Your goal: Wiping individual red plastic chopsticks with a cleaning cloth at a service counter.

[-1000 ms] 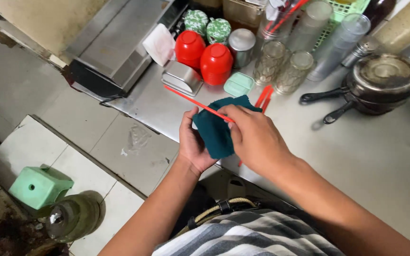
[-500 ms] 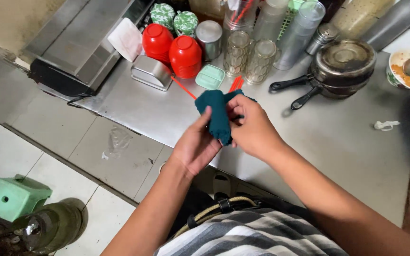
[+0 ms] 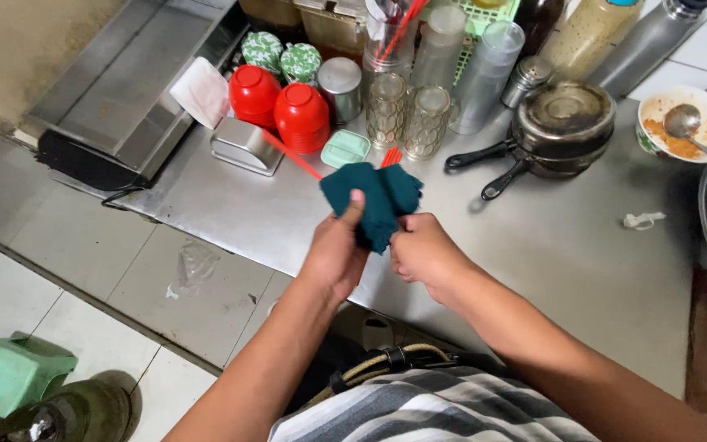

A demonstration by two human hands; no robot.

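Both of my hands grip a dark teal cloth [image 3: 374, 196] above the near part of a steel counter [image 3: 550, 245]. My left hand [image 3: 335, 250] pinches its left side with the thumb on top. My right hand [image 3: 423, 252] clasps the lower right side. Red chopsticks [image 3: 296, 155] poke out from behind the cloth, one long stick slanting up to the left and short red ends showing at its top edge. Which hand holds the chopsticks is hidden by the cloth.
Two red bowls [image 3: 284, 105] turned upside down, a mint green dish [image 3: 345, 148], glass tumblers [image 3: 407, 119], a steel box [image 3: 245, 146] and stacked black pans [image 3: 554, 123] crowd the counter's back. A bowl with a spoon [image 3: 685, 123] sits far right. A green stool [image 3: 6, 372] stands on the tiled floor.
My hands have shifted apart on the cloth; the right hand slid from over the cloth to its lower right, and the cloth now bunches upward between them.
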